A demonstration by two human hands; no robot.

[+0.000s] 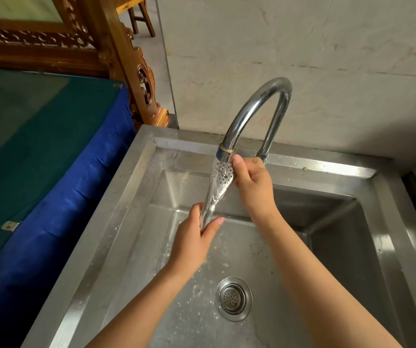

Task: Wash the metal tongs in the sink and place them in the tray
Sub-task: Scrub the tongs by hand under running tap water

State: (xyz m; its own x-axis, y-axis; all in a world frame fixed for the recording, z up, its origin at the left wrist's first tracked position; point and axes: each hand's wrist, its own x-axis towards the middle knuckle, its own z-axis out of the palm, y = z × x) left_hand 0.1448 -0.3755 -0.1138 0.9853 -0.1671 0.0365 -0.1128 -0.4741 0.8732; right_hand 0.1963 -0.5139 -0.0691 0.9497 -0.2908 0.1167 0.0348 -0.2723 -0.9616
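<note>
I have the tongs (pixel 219 189) slanted under the tap (pixel 252 106), water running down them, above the sink (pixel 136 177) basin. My left hand (pixel 194 242) wraps the lower handle end; my right hand (pixel 252 184) pinches the perforated head just below the spout. I judge them thin, stiff steel: light, not fragile, but slick while wet, and probably sprung so the arms want to part. I'd carry them by the handle end, where the arms meet, with fingers closed fully round. I can't see the tray from here.
</note>
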